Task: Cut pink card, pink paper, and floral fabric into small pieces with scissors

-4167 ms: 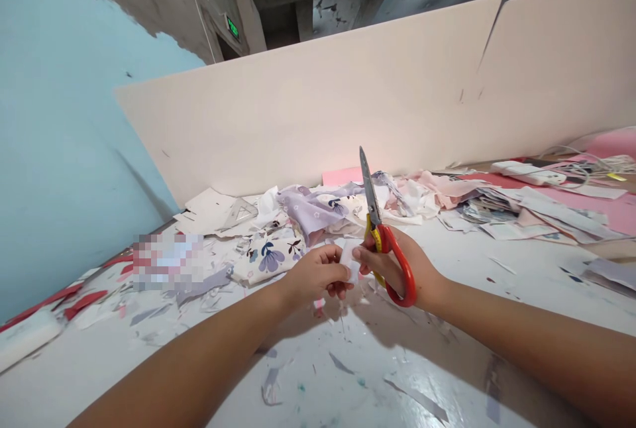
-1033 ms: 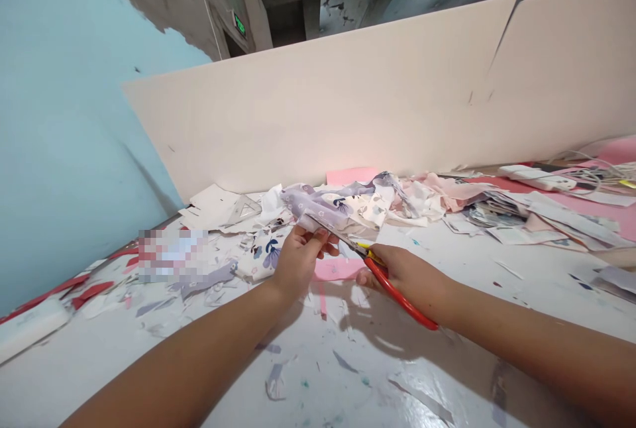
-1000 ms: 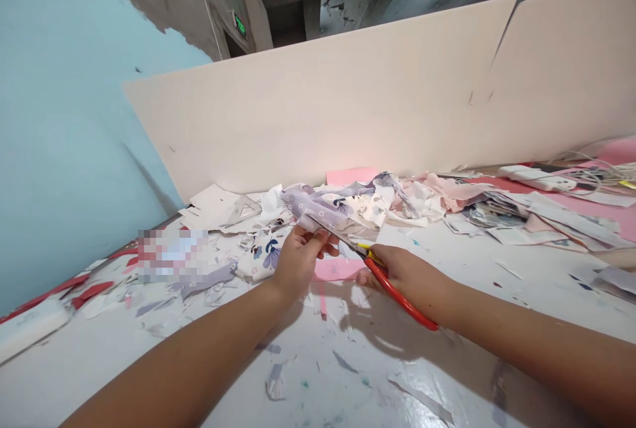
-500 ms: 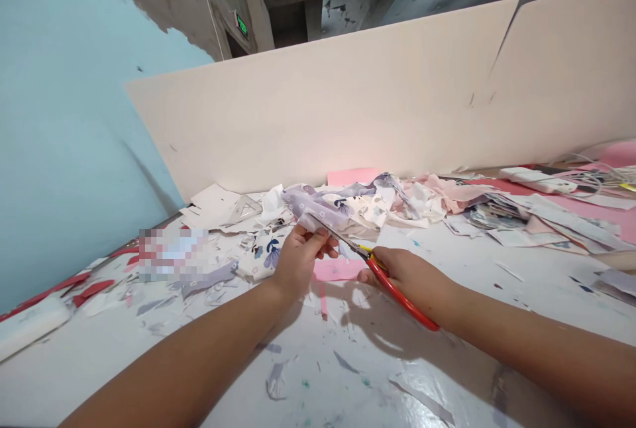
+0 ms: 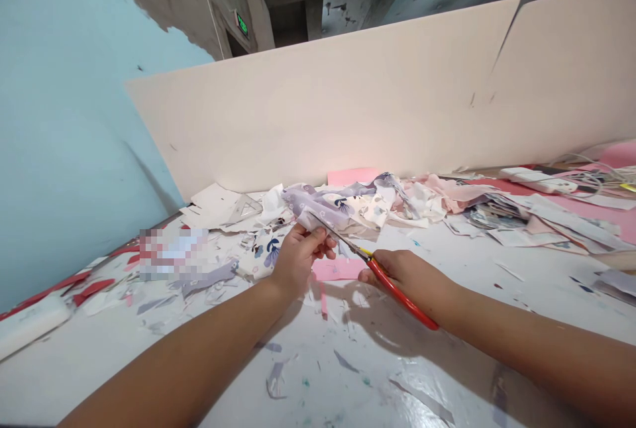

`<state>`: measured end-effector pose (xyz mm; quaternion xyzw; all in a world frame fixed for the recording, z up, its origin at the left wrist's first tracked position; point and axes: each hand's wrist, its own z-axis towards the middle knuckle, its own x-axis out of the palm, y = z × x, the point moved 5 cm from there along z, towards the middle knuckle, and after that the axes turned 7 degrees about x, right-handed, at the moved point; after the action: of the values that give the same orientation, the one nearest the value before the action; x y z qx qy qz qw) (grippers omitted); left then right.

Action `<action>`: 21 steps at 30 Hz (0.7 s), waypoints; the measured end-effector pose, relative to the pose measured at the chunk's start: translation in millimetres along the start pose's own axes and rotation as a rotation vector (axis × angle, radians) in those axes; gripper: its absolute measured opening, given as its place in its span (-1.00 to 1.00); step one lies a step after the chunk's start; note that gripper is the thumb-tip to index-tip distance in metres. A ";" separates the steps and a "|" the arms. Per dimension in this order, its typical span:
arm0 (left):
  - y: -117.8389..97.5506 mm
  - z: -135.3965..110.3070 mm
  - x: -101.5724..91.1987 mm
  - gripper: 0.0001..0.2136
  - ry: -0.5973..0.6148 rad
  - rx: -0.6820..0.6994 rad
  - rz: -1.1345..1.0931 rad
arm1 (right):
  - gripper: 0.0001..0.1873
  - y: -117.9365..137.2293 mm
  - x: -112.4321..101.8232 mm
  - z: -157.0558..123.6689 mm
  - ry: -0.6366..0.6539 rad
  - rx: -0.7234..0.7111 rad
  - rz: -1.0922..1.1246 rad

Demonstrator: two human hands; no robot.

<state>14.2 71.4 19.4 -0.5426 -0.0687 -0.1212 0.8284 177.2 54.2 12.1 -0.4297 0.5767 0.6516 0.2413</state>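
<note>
My right hand (image 5: 397, 269) is closed around a pair of scissors (image 5: 400, 299) with red and yellow handles. Their blades point up and left and lie against a small piece of pale fabric (image 5: 311, 219). That piece is pinched between the thumb and fingers of my left hand (image 5: 301, 252), right by the blade tips. Its far edge overlaps the purple floral fabric behind, so its full outline is hard to make out. Below the scissors a pink strip (image 5: 335, 269) lies on the white table (image 5: 368, 375).
Behind my hands is a heap of purple and cream floral fabric (image 5: 358, 206). Stacked scraps (image 5: 501, 213) and a white power strip (image 5: 539, 180) lie to the right. A clear set square (image 5: 243, 208) rests at the back left, before an upright cream board (image 5: 348, 110).
Hardly anything differs. The fingers of my left hand and the scissors have shifted very slightly; both hands keep their hold.
</note>
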 end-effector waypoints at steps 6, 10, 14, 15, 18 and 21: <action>-1.5 -1.0 0.5 -0.91 -0.004 -0.014 0.001 | -0.55 -2.4 2.4 0.1 -0.007 -0.064 -0.011; 2.5 -2.3 1.2 -0.90 0.010 -0.035 0.028 | -0.55 -3.1 4.6 -1.1 0.014 -0.085 0.023; 5.5 -2.8 2.5 -0.89 0.024 -0.044 0.043 | -0.55 -1.1 5.6 -1.7 0.032 -0.105 0.047; 5.7 -2.7 2.7 -0.88 0.026 -0.045 0.049 | -0.55 -0.5 5.6 -1.7 0.033 -0.108 0.049; 5.2 -2.1 3.5 -0.87 0.038 -0.044 0.054 | -0.55 1.3 5.1 -1.3 0.033 -0.105 0.047; 4.9 -1.8 3.5 -0.86 0.036 -0.052 0.050 | -0.55 1.7 4.9 -0.4 0.052 -0.072 0.065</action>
<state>18.9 71.3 15.2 -0.5634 -0.0370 -0.1117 0.8178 173.4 52.6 8.9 -0.4358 0.5725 0.6682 0.1892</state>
